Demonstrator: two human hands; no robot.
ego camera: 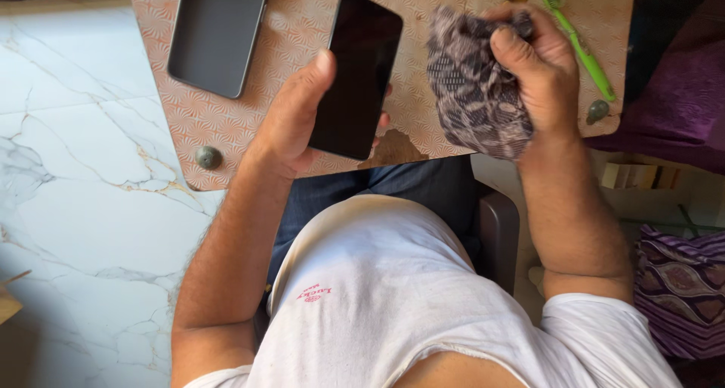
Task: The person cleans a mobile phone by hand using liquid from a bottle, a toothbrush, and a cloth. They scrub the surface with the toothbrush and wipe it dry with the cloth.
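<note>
White shirt (393, 297) fills the bottom of the view, guy's sitting with a small patterned board (302, 25) over his knees. Left hand (291, 120) has a dark phone (356, 74) pinched by its edges, thumb on one side, fingertips peeking out the other, screen tilted up so the glass is open to the cloth (472, 82). Right hand (540, 67) is balled tight around that cloth, wad hanging just beside the phone's right edge, not quite touching. Second phone (215, 33) lies flat beyond the left grip, green toothbrush (581, 44) just past the right fist.
</note>
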